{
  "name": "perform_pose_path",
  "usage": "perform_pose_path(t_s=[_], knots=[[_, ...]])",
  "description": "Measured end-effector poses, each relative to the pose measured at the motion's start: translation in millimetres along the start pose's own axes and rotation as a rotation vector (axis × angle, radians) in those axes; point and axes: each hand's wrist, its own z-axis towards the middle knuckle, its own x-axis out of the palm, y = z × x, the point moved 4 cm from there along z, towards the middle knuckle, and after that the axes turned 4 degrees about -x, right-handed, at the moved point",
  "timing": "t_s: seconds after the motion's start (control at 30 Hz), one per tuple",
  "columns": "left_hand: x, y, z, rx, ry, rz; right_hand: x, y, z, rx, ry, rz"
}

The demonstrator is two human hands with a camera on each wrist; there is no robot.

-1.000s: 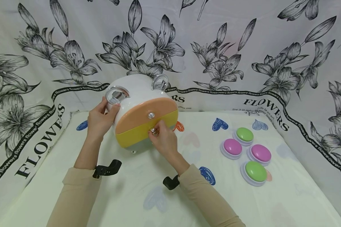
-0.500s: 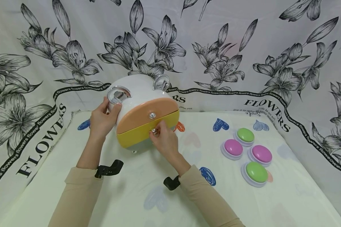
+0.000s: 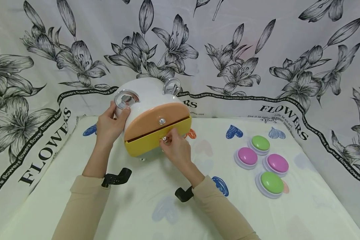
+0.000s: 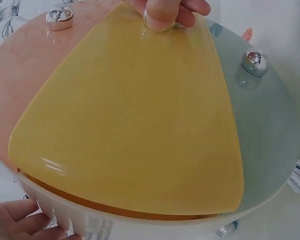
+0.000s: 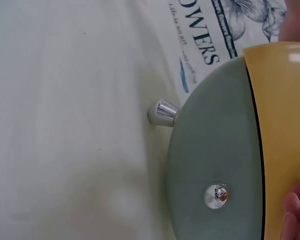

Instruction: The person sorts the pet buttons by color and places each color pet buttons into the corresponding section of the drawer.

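Note:
A round white drawer box [image 3: 147,88] with silver ear-like rings stands at the table's back. Its front has an orange drawer [image 3: 150,120], a yellow drawer [image 3: 144,142] and a grey-green drawer [image 5: 215,145], each with a silver knob. My left hand [image 3: 110,126] holds the box's left side, thumb just below the left silver ring [image 3: 126,99]. With thumb and fingers, my right hand [image 3: 178,148] pinches the yellow drawer's knob [image 3: 164,139]. The yellow drawer sticks out slightly, a dark gap along its upper edge. What lies inside it is hidden.
Several domed buttons on clear bases, such as a pink one [image 3: 247,156] and a green one [image 3: 272,182], lie to the right. A heart-print cloth [image 3: 138,200] covers the table. Behind the box hangs a flower-print curtain [image 3: 222,66].
The yellow drawer has slid out a little toward me, and a dark gap now shows above it. My right hand has come along with the knob. My left hand keeps its hold.

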Motion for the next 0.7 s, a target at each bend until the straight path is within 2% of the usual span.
perform_pose_path(t_s=[0.37,0.53,0.7], knots=[[-0.5,-2.1,2.5,-0.12,0.054,-0.048,-13.3,-1.0,-14.2,0.025,0.025,0.021],[0.0,-2.1,2.3,-0.112,0.049,-0.043,-20.7,-1.2,-22.0,0.02,0.024,0.042],[-1.3,-4.3,1.4,-0.066,0.019,-0.026,-25.8,-1.3,-28.0,0.001,0.008,0.059]])
